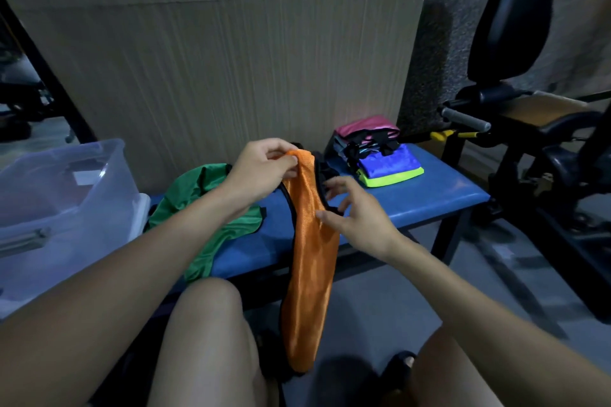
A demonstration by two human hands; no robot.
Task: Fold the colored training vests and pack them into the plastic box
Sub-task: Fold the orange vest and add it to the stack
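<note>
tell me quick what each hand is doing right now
Left hand: pinches the top of the orange vest, holding it up.
Right hand: fingers spread at the vest's edge; grip cannot be told.

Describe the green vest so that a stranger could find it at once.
Find the blue bench in front of the cardboard wall. The green vest lies crumpled at its left end, beside the clear plastic box. Unlike the folded pile at the right end, it is loose and unfolded.

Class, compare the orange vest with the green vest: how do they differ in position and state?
The orange vest hangs from the left hand, off the bench; the green vest lies on the blue bench. Orange is long and narrow; green is crumpled and untouched. Both have black trim and are unpacked.
</note>
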